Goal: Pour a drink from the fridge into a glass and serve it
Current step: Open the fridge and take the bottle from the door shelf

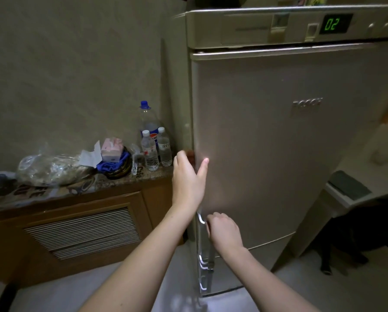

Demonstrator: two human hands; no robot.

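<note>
Silver-beige fridge, green digits on display; left of fridge: blue-capped bottle, pink tissue box, brown slatted cabinet.

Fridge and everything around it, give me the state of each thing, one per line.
Fridge door: closed.
Display: lit, reads 02.
Right hand: fingers closed on the door handle.
Left hand: open, at the door's edge.
Big bottle: upright, blue cap on.
Two small bottles: upright, capped.
Tissue pack: open.
</note>
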